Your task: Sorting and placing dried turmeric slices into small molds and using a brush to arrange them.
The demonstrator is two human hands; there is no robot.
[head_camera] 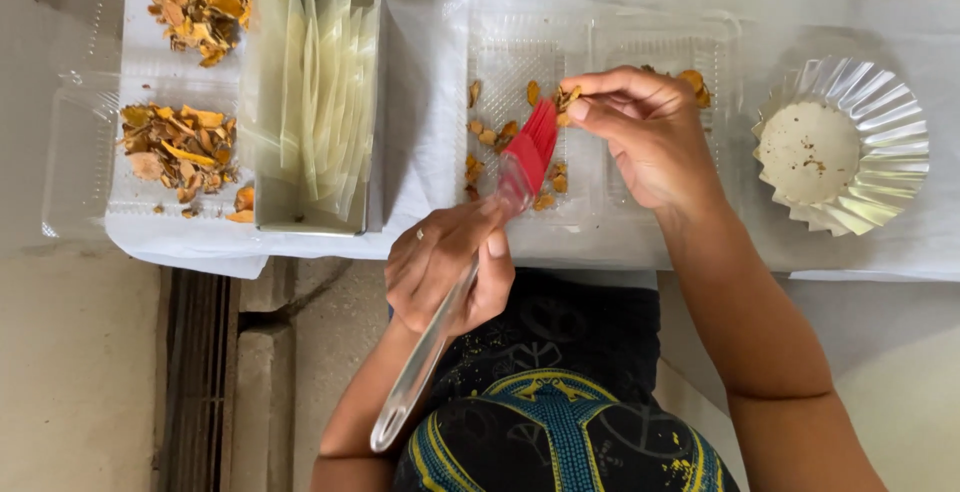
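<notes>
White cloth [430, 152] over a low table, near edge just ahead of the knees, concrete floor [80, 372] open on the left. Left hand [445, 267] wrapped shut around the clear handle of a red-bristled brush [528, 147], right hand [645, 132] pinching a small orange-brown chip [566, 102] against the bristles, above a clear plastic tray [515, 72] scattered with more chips. Crowded on either side: metal tin of pale sheets [310, 102] left, fluted foil cup [845, 147] right.

Your left hand [447, 264] was curled in a closed grip, thumb on top. Your right hand [640, 132] reached in from the right, fingertips [578, 108] pinched together, wrist bent.
</notes>
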